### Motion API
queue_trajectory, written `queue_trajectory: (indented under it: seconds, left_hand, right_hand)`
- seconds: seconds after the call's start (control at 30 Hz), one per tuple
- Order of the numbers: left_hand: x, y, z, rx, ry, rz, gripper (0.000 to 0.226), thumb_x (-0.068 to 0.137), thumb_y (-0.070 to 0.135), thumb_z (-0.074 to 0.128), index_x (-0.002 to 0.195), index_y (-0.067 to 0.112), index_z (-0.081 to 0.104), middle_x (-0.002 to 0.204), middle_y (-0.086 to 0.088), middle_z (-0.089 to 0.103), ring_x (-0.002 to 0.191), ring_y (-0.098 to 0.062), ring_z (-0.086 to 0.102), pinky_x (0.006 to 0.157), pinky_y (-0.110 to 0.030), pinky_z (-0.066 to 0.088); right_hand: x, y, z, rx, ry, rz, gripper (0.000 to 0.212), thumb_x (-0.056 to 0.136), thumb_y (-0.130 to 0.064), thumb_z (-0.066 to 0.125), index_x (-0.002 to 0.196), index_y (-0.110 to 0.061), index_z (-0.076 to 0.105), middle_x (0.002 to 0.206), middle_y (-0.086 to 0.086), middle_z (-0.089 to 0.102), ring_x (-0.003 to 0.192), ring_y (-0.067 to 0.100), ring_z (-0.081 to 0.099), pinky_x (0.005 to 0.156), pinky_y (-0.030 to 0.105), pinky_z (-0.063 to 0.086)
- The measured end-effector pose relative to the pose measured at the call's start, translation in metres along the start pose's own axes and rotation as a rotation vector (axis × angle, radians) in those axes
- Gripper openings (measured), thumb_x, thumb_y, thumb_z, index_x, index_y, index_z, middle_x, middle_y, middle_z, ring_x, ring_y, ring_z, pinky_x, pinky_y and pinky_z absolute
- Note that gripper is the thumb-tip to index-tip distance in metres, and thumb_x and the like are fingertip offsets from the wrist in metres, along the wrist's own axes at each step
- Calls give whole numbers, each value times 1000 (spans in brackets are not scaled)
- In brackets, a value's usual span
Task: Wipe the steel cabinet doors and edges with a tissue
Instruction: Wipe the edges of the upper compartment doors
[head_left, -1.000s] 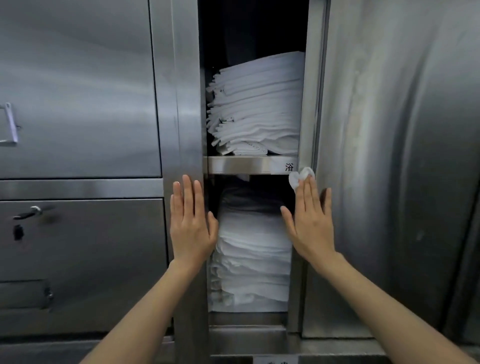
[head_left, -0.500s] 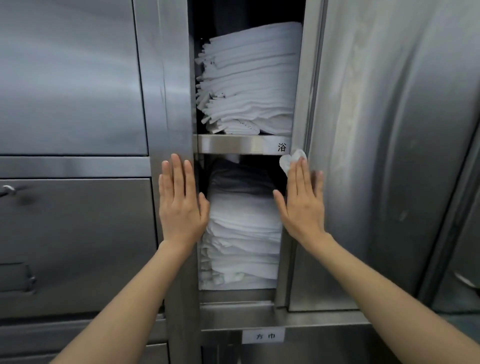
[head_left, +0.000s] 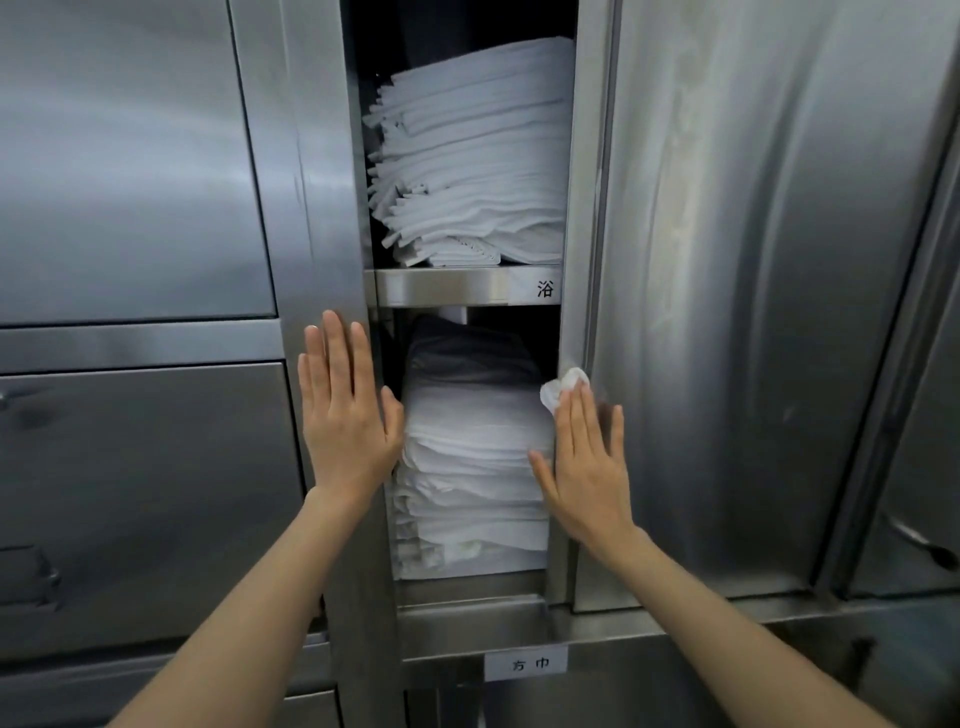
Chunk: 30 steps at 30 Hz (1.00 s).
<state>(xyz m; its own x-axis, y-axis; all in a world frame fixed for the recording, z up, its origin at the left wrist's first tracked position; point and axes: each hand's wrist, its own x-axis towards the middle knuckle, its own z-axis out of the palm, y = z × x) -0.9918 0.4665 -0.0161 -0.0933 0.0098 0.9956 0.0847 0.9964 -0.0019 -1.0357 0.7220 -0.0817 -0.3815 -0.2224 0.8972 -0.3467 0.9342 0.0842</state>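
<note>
So the tissue sat bunched under the right hand fingertips, flat grip pressing it on the door edge, which ran vertically. Left hand flat, braced on the frame.

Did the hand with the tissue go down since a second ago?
Yes. The right hand and its tissue slid down the cabinet edge: before, the tissue touched the labelled shelf; now it sits well below it.

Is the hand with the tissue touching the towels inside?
Cannot tell. In the head view the right hand presses the tissue on the door edge; its thumb overlaps the towels.
</note>
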Motion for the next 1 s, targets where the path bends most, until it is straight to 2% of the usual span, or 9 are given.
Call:
queue_trajectory:
  seconds: [0.1,0.2,0.3,0.37,0.43,0.57,0.67,0.9,1.0]
  left_hand:
    - [0,0,0,-3,-10,3,70,92,14,46,154,-3,18,159,-29,18,152,-32,-3,122,-53,14]
    - [1,1,0,0,-2,-6,70,92,15,45,155,-1,17,159,-28,18,152,-31,-2,122,-53,14]
    - [1,1,-1,-3,6,-12,71,92,15,44,155,-1,16,160,-27,17,152,-30,-2,122,-53,14]
    - [1,1,-1,-4,7,-15,71,91,15,45,155,-1,17,160,-26,17,152,-30,-2,122,-52,13]
    - [0,2,0,0,8,-17,71,91,15,46,154,-1,18,160,-26,16,152,-31,-2,123,-52,13]
    - [1,2,0,0,1,-15,70,92,15,44,154,-2,18,159,-27,17,152,-30,-4,123,-51,12]
    - [0,1,0,8,-9,-16,69,92,16,43,154,-2,17,159,-28,17,152,-29,-5,123,-52,12]
    - [1,2,-2,26,-3,-14,71,91,15,47,154,-2,19,159,-26,18,152,-28,-6,122,-54,14]
    - [2,3,-6,39,-19,-25,71,91,14,47,154,-2,19,159,-27,19,152,-29,-6,122,-54,13]
  right_hand:
    - [65,5,-21,-59,84,11,74,106,-50,25,152,8,22,161,22,19,151,31,17,124,46,-4]
    - [110,6,-32,-4,130,61,74,106,-48,27,153,9,17,162,23,15,152,31,12,124,43,-2]
    - [50,0,-13,65,16,30,78,105,-50,28,153,10,12,163,24,6,153,32,6,125,40,6]
    - [-14,-2,0,49,-105,-7,80,105,-55,22,154,9,12,164,23,3,153,32,9,125,39,8]
    - [-37,2,7,10,-125,-53,81,105,-56,20,153,9,17,163,23,7,151,34,14,125,39,9]
    - [54,7,-18,-44,41,-19,79,106,-54,22,151,11,20,161,26,14,151,35,14,125,41,4]
    - [107,10,-31,-53,83,21,80,106,-53,25,152,12,16,161,27,12,152,34,10,125,40,2]
    - [-30,8,16,-40,-52,-64,77,106,-53,23,151,10,22,161,25,14,151,35,18,124,42,14]
    - [-46,5,21,-39,-87,-48,77,105,-52,21,152,8,19,161,25,15,151,34,16,124,41,12]
